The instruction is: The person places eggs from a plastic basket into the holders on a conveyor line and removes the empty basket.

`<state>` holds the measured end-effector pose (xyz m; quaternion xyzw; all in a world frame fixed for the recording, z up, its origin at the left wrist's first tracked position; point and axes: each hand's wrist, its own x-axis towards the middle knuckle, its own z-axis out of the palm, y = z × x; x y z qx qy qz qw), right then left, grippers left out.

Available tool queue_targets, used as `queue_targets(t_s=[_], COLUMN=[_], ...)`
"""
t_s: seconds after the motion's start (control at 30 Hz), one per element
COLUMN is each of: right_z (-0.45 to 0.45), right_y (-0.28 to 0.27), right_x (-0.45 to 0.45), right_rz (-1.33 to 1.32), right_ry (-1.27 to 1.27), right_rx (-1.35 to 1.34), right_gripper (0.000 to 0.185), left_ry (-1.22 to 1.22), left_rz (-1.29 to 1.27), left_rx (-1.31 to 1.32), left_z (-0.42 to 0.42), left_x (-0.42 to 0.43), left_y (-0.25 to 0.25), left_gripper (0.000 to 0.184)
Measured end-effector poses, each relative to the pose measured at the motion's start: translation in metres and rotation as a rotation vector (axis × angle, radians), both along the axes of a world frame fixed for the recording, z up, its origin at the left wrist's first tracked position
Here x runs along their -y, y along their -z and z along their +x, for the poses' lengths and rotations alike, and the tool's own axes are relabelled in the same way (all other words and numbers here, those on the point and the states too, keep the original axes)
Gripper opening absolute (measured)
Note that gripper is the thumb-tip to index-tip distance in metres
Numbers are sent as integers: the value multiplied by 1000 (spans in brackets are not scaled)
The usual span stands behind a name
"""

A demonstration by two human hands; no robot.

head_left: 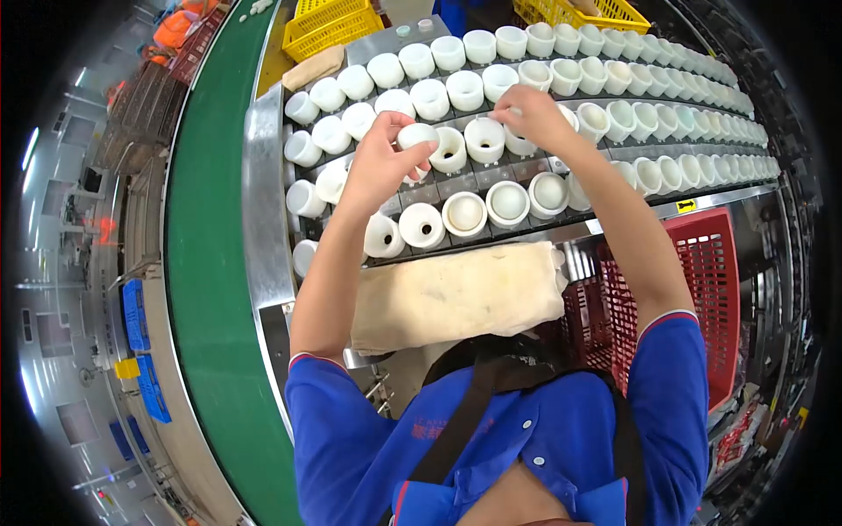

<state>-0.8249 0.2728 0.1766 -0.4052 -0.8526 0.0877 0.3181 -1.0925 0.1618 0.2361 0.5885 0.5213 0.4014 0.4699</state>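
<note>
My left hand point(386, 159) is closed round a white round piece point(417, 137), its thumb and fingers at the piece's sides, above the third row of white cups. To the right, my right hand point(531, 116) is bent down over the same row with its fingertips pinched together; whatever they hold is too small or hidden to make out. Between the hands stand two white cups point(484, 140) with dark holes in their bottoms. In the nearest row, some cups point(507, 202) hold pale round pieces, while an empty cup point(421, 225) shows its hole.
A cream padded cloth point(460, 294) lies along the rack's near edge. At the right is a red basket point(710, 298). A green conveyor belt point(206, 289) runs along the left, past the rack's metal end point(267, 202). Yellow crates point(331, 33) stand beyond the rack.
</note>
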Motion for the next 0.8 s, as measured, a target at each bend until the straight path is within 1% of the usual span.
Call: queue_targets(t_s=[0.03, 0.07, 0.1, 0.13, 0.2, 0.23, 0.27, 0.33, 0.37, 0.4, 0.43, 0.47, 0.5, 0.53, 0.57, 0.6, 0.67, 0.73, 0.8], right_z=[-1, -2, 0, 8, 29, 42, 59, 101, 131, 166, 200, 238, 276, 314, 356, 392, 463, 499, 517], right_y=[1, 2, -7, -11, -21, -32, -43, -59, -64, -67, -68, -69, -65, -58, -49, -36, -1, 23, 54], right_x=[4, 9, 15, 20, 29, 35, 45, 74, 89, 108, 132, 158, 185, 215, 242, 272, 330, 371, 387], right_rz=[-139, -283, -438, -443, -230, -189, -187, -172, -224, -275, -318, -370, -359, -356, -445, -448, -570, -873, -1197], right_ry=[-51, -103, -66, -54, -104, -70, -53, 36, 86, 156, 211, 274, 373, 469, 588, 670, 824, 982, 1079], right_rx=[-29, -58, -22, -27, -201, -221, -218, -395, -398, -397, -425, -399, -343, -287, -322, -328, -12, 353, 642], right_gripper=[29, 29, 28, 28, 25, 22, 22, 24, 24, 24, 25, 22, 24, 25, 24, 24, 25, 27, 33], left_ry=[8, -3, -12, 1, 35, 45, 62, 116, 215, 285, 292, 374, 352, 317, 313, 285, 285, 515, 737], left_rz=[4, 24, 41, 36, 99, 159, 163, 501, 336, 422, 323, 348, 406, 442, 462, 574, 436, 528, 456], left_rx=[-5, -63, -121, -124, -225, -314, -308, -763, -834, -837, -888, -884, -855, -896, -963, -1006, -888, -678, -617], left_z=[2, 4, 9, 15, 32, 42, 48, 66, 77, 80, 89, 89, 87, 98, 126, 133, 202, 271, 358], left_x=[-7, -13, -17, -21, -30, -34, -41, -52, -58, -72, -81, -88, -92, -83, -74, -82, -45, -19, 20], left_y=[0, 0, 0, 1, 0, 1, 7, 21, 21, 35, 31, 27, 33, 19, -5, -7, -49, -66, -86], left_gripper=[46, 44, 42, 42, 39, 42, 42, 42, 45, 44, 45, 48, 52, 55, 56, 54, 47, 44, 42])
